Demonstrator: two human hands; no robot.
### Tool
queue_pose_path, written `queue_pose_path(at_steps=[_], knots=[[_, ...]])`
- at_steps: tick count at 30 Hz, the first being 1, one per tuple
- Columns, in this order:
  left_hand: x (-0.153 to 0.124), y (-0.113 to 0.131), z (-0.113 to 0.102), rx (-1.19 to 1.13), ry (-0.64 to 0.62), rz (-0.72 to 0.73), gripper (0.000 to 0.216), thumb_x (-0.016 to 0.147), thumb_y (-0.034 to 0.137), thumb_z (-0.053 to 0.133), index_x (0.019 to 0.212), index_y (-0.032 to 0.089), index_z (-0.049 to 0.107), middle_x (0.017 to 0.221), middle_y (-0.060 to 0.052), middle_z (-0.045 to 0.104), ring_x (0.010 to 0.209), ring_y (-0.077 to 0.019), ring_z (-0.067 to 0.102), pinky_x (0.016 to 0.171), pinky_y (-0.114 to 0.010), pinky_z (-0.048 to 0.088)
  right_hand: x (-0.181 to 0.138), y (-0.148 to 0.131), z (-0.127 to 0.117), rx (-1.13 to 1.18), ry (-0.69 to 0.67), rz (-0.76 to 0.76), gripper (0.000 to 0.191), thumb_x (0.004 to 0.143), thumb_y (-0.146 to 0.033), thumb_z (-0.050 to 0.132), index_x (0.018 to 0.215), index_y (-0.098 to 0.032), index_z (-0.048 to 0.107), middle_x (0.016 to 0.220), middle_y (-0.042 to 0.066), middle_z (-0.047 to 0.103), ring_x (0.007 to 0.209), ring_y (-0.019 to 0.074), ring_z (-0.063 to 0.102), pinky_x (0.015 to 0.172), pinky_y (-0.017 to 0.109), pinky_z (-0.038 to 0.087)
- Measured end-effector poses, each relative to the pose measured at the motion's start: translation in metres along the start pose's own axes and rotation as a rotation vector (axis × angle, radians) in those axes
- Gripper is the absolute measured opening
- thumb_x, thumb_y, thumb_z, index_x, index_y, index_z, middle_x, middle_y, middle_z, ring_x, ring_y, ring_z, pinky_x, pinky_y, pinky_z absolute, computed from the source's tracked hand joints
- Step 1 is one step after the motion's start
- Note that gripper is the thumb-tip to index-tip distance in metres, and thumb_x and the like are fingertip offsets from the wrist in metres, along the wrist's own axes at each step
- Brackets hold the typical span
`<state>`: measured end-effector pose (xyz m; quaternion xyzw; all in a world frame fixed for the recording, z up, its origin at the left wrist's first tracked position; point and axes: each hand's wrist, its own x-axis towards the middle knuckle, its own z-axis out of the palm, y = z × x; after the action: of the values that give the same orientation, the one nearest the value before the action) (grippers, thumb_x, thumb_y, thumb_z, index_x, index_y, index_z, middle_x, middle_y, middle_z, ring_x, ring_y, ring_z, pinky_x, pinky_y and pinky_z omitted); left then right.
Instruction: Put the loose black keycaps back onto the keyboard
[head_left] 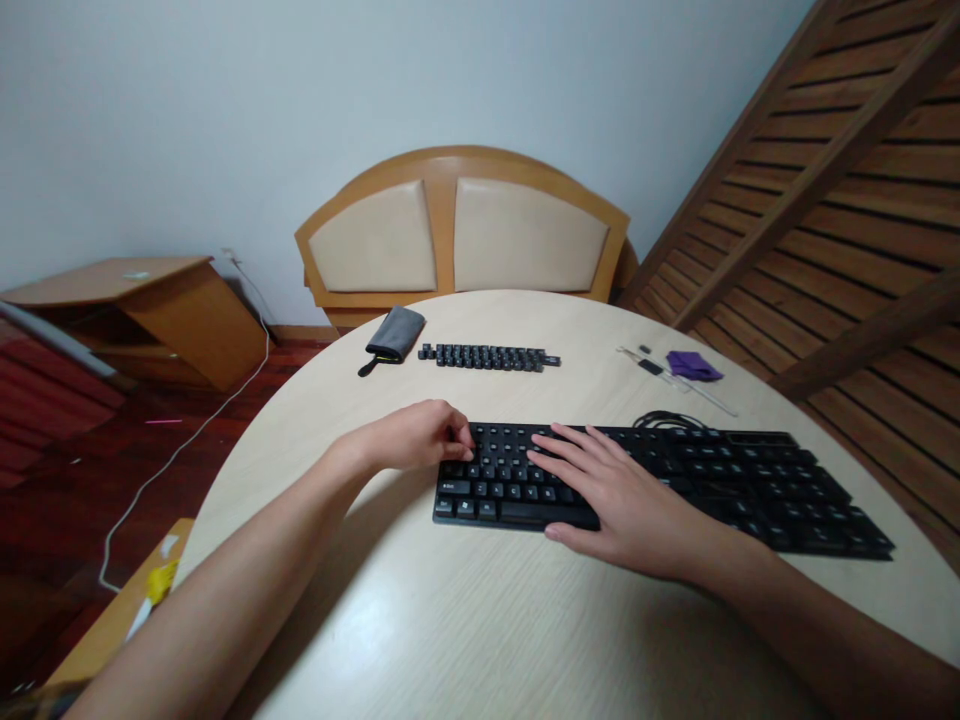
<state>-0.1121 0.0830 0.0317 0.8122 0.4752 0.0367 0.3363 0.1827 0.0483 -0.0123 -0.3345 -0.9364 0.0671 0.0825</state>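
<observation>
A black keyboard [517, 512] lies across the table, with its lower left keys in plain sight. My left hand [424, 437] is at the keyboard's left edge, thumb and fingers closed together over the upper left keys. Whatever is between those fingertips is hidden. Spread over the middle of the keyboard, my right hand [619, 495] rests with its fingers stretched out, covering several keys. Behind the keyboard, loose black keycaps [491, 358] stand in neat rows on the tabletop.
On the round pale table [465, 620], a grey pouch [400, 332] lies left of the keycaps. A purple cloth [694, 366] and thin tools [709, 395] are at the back right. A coiled black cable [667, 420] sits behind the keyboard. A wooden headboard [445, 220] stands beyond.
</observation>
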Motion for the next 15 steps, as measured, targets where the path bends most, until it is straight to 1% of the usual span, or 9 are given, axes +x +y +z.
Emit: queue_pose_path(at_steps=[6,9,15], knots=[[-0.0021,0.0074,-0.0004,0.143,0.056,-0.038,0.015,0.082,0.027,0.067,0.09,0.018,0.075,0.085,-0.005,0.076,0.07,-0.0162,0.064,0.063,-0.027,0.042,0.0004,0.0002,0.001,0.016,0.011,0.002,0.067,0.087,-0.051,0.064,0.145,-0.021,0.05,0.155,0.011,0.044,0.146,0.0357,0.034,0.118,0.063,0.026],[-0.0025,0.009,0.0006,0.193,0.063,-0.052,0.015,0.082,0.028,0.067,0.091,0.019,0.076,0.086,-0.005,0.077,0.071,-0.0166,0.064,0.062,-0.026,0.042,0.0004,-0.0002,0.0011,0.016,0.018,0.003,0.066,0.087,-0.051,0.064,0.145,-0.021,0.05,0.155,0.011,0.045,0.146,0.0356,0.034,0.118,0.063,0.026],[-0.0005,0.0037,0.0046,0.205,0.062,-0.037,0.014,0.082,0.026,0.066,0.09,0.019,0.075,0.086,-0.006,0.077,0.072,-0.0178,0.066,0.062,-0.027,0.043,0.0002,-0.0003,0.0,0.034,0.023,-0.011,0.065,0.088,-0.051,0.062,0.145,-0.022,0.051,0.156,0.01,0.043,0.146,0.0361,0.033,0.119,0.064,0.025]])
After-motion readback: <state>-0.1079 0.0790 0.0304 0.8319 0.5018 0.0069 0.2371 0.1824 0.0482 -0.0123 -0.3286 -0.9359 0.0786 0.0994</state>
